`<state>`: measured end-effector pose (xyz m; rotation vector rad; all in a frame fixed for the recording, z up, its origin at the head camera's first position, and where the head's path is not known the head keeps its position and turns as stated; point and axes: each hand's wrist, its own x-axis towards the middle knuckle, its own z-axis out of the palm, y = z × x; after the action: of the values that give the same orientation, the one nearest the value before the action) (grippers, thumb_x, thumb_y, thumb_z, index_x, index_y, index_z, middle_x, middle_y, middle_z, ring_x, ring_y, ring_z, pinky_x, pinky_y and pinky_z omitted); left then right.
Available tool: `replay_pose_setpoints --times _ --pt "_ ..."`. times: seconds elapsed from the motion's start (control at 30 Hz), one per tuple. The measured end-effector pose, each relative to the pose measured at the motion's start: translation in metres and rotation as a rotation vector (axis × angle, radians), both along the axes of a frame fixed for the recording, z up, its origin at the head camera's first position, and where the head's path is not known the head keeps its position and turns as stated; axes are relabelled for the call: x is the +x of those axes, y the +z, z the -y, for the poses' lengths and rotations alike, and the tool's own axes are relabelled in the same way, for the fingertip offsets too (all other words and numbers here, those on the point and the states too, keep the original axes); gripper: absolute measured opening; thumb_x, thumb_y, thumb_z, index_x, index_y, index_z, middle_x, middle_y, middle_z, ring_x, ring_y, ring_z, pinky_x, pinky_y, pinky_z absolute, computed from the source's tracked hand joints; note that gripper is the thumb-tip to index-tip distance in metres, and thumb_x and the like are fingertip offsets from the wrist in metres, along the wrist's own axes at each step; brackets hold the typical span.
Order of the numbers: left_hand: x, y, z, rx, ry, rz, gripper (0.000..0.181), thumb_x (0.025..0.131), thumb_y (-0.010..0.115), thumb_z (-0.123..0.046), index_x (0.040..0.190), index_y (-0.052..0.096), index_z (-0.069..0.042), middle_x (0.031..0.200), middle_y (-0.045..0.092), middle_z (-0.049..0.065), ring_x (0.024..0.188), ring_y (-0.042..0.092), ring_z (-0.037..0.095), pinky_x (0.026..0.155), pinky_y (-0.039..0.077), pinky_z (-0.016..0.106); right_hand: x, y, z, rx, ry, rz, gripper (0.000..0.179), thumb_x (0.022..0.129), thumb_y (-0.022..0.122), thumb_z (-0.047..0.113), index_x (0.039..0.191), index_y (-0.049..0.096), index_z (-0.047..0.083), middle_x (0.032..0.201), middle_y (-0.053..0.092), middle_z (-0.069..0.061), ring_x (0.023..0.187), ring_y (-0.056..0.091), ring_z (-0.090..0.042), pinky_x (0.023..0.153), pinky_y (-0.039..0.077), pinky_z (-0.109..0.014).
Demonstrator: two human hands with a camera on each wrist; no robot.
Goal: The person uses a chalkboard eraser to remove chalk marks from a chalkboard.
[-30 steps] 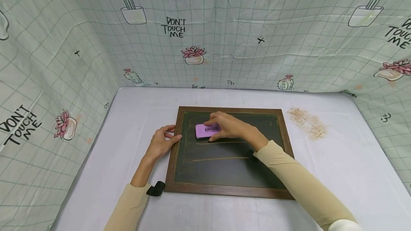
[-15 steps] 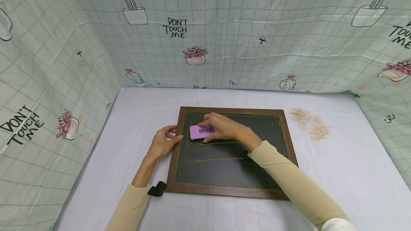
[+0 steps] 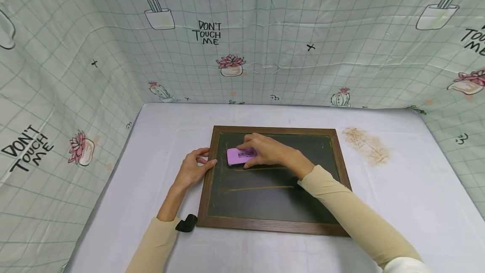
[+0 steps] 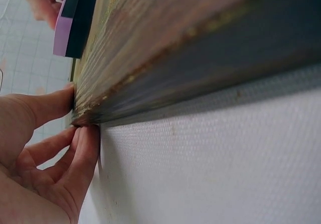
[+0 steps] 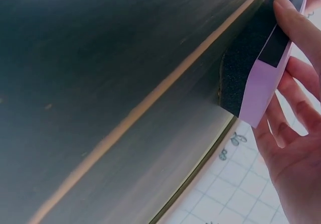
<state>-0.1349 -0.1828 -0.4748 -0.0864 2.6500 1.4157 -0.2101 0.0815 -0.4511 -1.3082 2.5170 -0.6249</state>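
A chalkboard [image 3: 261, 205] with a brown wooden frame [image 3: 273, 224] lies on the table. My left hand [image 3: 191, 171] pinches the frame's left side, thumb on top and fingers against the outer edge, as the left wrist view shows. In my right hand [image 3: 270, 151] is a purple eraser [image 3: 235, 157] with a dark felt underside [image 5: 246, 68], gripped between thumb and fingers over the upper left of the board. Below it run two orange chalk lines; the lower line [image 3: 257, 188] is plain, while the upper line [image 5: 135, 113] partly passes under the right arm in the head view.
A white cloth covers the table [image 3: 409, 205]. Brown dusty smears [image 3: 366, 145] mark it right of the board. Printed curtains [image 3: 276, 33] rise behind and at both sides. A black wrist camera [image 3: 187, 223] sits by the board's lower left corner.
The right hand slid the eraser left along the board, then slightly back to the right. The left hand has kept its hold on the frame.
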Motion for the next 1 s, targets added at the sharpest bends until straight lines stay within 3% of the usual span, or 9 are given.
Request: replay_pose_setpoints --times 1.0 --pt "0.001 -0.001 0.000 0.017 -0.007 -0.011 0.053 0.098 0.072 -0.013 0.142 0.054 0.008 0.130 0.061 0.026 0.104 0.063 0.035 0.080 0.048 0.035 0.004 0.002 -0.050 -0.036 -0.036 0.008 0.060 0.084 0.088 0.029 0.133 0.069 0.002 0.106 0.060 -0.004 0.092 0.051 -0.018 0.080 0.045 -0.035"
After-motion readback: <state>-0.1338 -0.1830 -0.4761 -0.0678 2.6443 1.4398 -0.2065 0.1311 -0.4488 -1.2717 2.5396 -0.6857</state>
